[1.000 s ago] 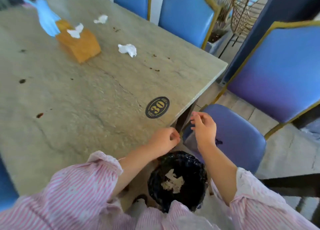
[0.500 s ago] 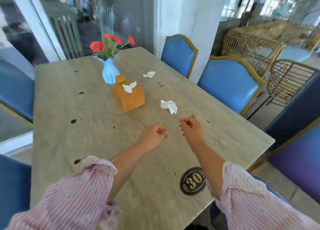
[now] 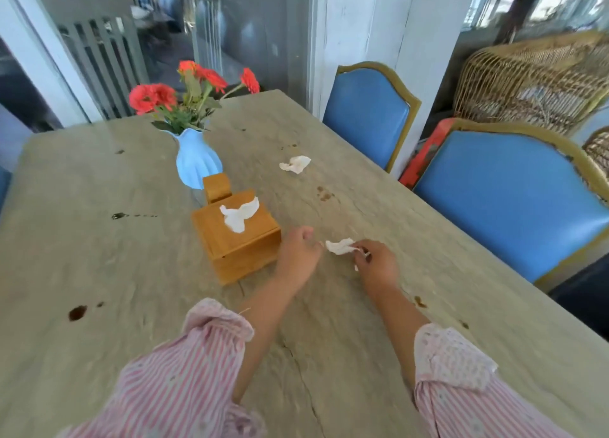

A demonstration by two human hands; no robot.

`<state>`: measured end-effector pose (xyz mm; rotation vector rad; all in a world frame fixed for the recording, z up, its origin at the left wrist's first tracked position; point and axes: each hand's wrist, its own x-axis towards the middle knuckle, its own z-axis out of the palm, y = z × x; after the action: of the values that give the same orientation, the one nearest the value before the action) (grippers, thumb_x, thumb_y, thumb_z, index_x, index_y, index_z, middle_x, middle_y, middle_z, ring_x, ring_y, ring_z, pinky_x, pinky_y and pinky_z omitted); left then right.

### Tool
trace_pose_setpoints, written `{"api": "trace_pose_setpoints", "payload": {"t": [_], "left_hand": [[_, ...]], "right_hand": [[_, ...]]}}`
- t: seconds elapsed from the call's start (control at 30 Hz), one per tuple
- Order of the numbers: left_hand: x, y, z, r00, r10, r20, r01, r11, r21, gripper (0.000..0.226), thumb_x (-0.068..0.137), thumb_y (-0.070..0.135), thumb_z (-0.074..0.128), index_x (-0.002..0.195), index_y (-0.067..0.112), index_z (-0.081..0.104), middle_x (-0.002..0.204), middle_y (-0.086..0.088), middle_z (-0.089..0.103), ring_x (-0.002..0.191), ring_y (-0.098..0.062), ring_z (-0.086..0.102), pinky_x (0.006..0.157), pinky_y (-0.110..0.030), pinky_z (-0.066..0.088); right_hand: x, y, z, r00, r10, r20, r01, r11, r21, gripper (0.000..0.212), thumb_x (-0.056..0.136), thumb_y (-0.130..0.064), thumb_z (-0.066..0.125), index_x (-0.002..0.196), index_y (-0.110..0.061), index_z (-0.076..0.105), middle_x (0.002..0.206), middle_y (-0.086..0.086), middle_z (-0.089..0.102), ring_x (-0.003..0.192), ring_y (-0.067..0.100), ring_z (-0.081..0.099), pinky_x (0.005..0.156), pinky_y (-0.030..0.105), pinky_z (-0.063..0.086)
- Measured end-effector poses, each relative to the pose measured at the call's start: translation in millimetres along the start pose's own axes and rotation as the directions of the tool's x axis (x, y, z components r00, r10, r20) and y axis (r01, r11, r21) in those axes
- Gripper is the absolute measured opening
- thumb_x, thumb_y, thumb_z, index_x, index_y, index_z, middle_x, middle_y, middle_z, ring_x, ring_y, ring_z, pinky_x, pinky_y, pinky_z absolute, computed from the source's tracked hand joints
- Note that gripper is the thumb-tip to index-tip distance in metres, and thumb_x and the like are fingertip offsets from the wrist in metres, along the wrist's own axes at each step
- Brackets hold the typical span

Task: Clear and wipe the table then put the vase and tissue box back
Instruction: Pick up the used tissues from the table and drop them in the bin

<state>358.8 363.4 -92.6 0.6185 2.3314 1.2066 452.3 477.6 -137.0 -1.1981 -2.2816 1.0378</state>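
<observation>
A pale stone table (image 3: pixel 99 256) carries a light blue vase (image 3: pixel 197 160) of red flowers at the far middle. Right in front of the vase stands a wooden tissue box (image 3: pixel 235 240) with a white tissue sticking out of its top. A crumpled white tissue (image 3: pixel 339 246) lies just right of the box, and my right hand (image 3: pixel 374 266) pinches its near edge. My left hand (image 3: pixel 298 256) hovers between box and tissue, fingers curled with nothing in them. A second crumpled tissue (image 3: pixel 295 164) lies farther back on the right.
Dark brown stains (image 3: pixel 77 312) dot the tabletop on the left, middle and right. Two blue padded chairs (image 3: pixel 504 200) stand along the right side, with wicker chairs (image 3: pixel 530 81) behind them. A white pillar (image 3: pixel 362 25) rises past the far edge.
My view rose from the black bin beside the table to the tabletop. Both hands moved forward over the table, and my right hand took hold of the nearer crumpled tissue.
</observation>
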Motion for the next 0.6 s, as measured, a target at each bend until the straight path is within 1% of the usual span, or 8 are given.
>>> {"api": "trace_pose_setpoints", "payload": {"t": [0.07, 0.13, 0.23, 0.33, 0.4, 0.43, 0.5, 0.6], "left_hand": [[33.2, 6.3, 6.2, 0.999, 0.015, -0.050, -0.015, 1.000, 0.000, 0.039, 0.094, 0.017, 0.052, 0.132, 0.010, 0.047, 0.138, -0.008, 0.047, 0.126, -0.022, 0.046, 0.097, -0.024, 0.035], [67.0, 12.6, 13.6, 0.996, 0.012, -0.093, -0.011, 1.000, 0.002, 0.042, 0.093, 0.015, 0.052, 0.134, 0.009, 0.044, 0.141, -0.010, 0.044, 0.128, -0.024, 0.044, 0.101, -0.026, 0.035], [121.3, 19.4, 26.6, 0.989, -0.010, -0.144, 0.008, 1.000, -0.017, 0.050, 0.093, 0.016, 0.050, 0.140, 0.010, 0.037, 0.145, -0.014, 0.038, 0.133, -0.028, 0.038, 0.108, -0.032, 0.033], [172.5, 20.1, 34.8, 0.977, -0.010, -0.213, 0.029, 0.996, 0.086, 0.057, 0.093, 0.022, 0.047, 0.146, 0.016, 0.029, 0.151, -0.020, 0.026, 0.140, -0.033, 0.025, 0.115, -0.037, 0.027], [200.4, 20.8, 37.7, 0.967, -0.013, -0.253, 0.055, 0.986, 0.160, 0.056, 0.095, 0.026, 0.045, 0.147, 0.022, 0.025, 0.155, -0.021, 0.014, 0.141, -0.035, 0.021, 0.116, -0.038, 0.024], [211.4, 22.0, 39.1, 0.965, -0.033, -0.260, 0.078, 0.983, 0.166, 0.055, 0.095, 0.027, 0.044, 0.147, 0.026, 0.025, 0.156, -0.019, 0.007, 0.142, -0.036, 0.017, 0.117, -0.039, 0.021], [229.6, 27.3, 41.3, 0.966, -0.081, -0.245, 0.120, 0.981, 0.150, 0.053, 0.096, 0.028, 0.042, 0.146, 0.030, 0.026, 0.158, -0.018, -0.005, 0.145, -0.037, 0.009, 0.119, -0.042, 0.014], [246.6, 33.1, 47.2, 0.968, -0.117, -0.223, 0.164, 0.964, 0.208, 0.051, 0.096, 0.026, 0.039, 0.145, 0.033, 0.027, 0.158, -0.015, -0.013, 0.147, -0.035, -0.002, 0.119, -0.048, 0.006]], "right_hand": [[18.9, 0.7, 4.0, 0.988, 0.089, -0.128, -0.077, 0.992, 0.098, 0.024, 0.095, -0.015, 0.051, 0.113, -0.014, 0.066, 0.113, 0.008, 0.066, 0.094, 0.021, 0.060, 0.074, 0.022, 0.039], [35.9, -0.7, 11.1, 0.968, 0.153, -0.198, -0.117, 0.976, 0.184, 0.026, 0.095, -0.016, 0.050, 0.117, -0.012, 0.063, 0.110, 0.008, 0.067, 0.090, 0.019, 0.059, 0.074, 0.022, 0.039], [49.3, 1.0, 26.9, 0.962, 0.120, -0.246, -0.071, 0.978, 0.198, 0.024, 0.094, -0.014, 0.050, 0.113, -0.012, 0.065, 0.102, 0.008, 0.068, 0.082, 0.017, 0.058, 0.071, 0.023, 0.039], [55.3, 7.7, 34.3, 0.960, 0.066, -0.273, -0.009, 0.979, 0.202, 0.021, 0.093, -0.011, 0.050, 0.109, -0.010, 0.065, 0.097, 0.007, 0.067, 0.076, 0.015, 0.055, 0.064, 0.021, 0.038], [57.8, 11.4, 34.8, 0.956, 0.048, -0.288, 0.009, 0.981, 0.193, 0.022, 0.093, -0.010, 0.051, 0.110, -0.009, 0.065, 0.096, 0.004, 0.064, 0.072, 0.011, 0.053, 0.059, 0.014, 0.036], [58.2, 12.3, 34.6, 0.956, 0.035, -0.293, 0.020, 0.983, 0.184, 0.022, 0.093, -0.010, 0.051, 0.110, -0.009, 0.065, 0.094, 0.003, 0.062, 0.069, 0.008, 0.051, 0.056, 0.008, 0.034], [58.9, 13.5, 35.0, 0.954, 0.015, -0.299, 0.039, 0.984, 0.175, 0.021, 0.093, -0.010, 0.052, 0.109, -0.009, 0.066, 0.091, -0.001, 0.059, 0.064, 0.002, 0.048, 0.054, 0.001, 0.035], [59.2, 15.5, 34.8, 0.952, 0.009, -0.304, 0.051, 0.981, 0.189, 0.020, 0.092, -0.009, 0.053, 0.107, -0.010, 0.067, 0.091, -0.002, 0.058, 0.065, -0.002, 0.049, 0.055, -0.002, 0.035]]}}
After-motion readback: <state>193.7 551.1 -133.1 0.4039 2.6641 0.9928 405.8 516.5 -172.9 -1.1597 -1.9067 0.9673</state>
